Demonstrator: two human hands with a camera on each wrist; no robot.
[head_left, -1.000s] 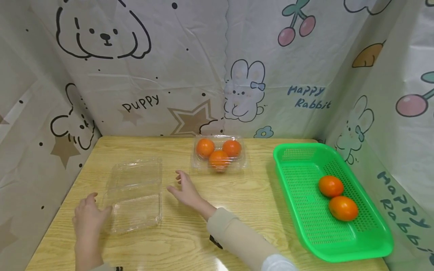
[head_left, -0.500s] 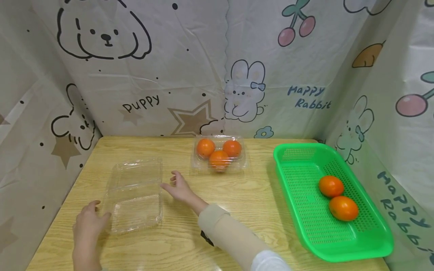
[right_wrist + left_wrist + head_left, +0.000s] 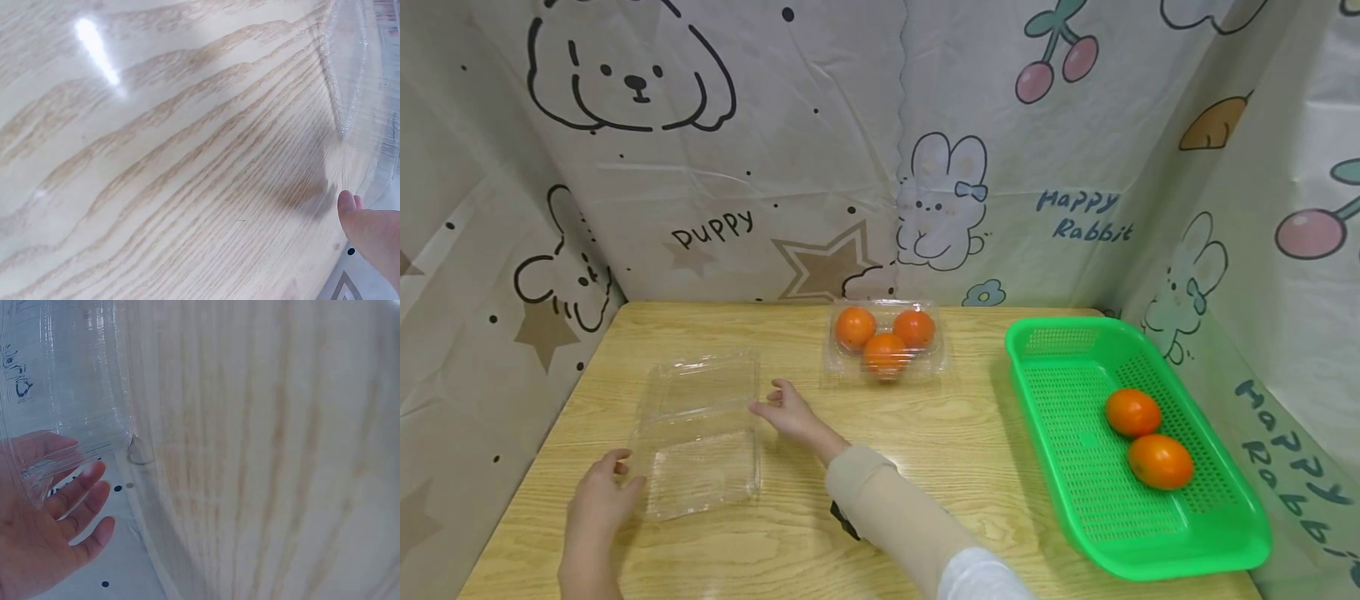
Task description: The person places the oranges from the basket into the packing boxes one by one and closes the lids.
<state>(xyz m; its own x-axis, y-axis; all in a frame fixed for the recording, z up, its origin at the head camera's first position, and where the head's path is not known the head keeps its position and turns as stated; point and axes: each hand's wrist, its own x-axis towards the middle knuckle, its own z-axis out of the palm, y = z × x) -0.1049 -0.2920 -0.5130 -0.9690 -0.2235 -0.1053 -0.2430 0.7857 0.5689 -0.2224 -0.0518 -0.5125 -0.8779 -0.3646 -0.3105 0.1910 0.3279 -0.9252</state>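
A wood-grain table (image 3: pixel 962 467) filled the lower frame, backed by a cartoon-printed sheet (image 3: pixel 820 158) across the top. The clear plastic container (image 3: pixel 703 471), glossy, spread open in two halves, lay left of centre, between the left grip (image 3: pixel 598 504) and right grip (image 3: pixel 792 417); both were loosely open, clasping nothing, contact unclear

Glossy, clear plastic clamshell (image 3: pixel 700 471)

The sleeve (image 3: pixel 910 521) is beige — white higher (cuffed)
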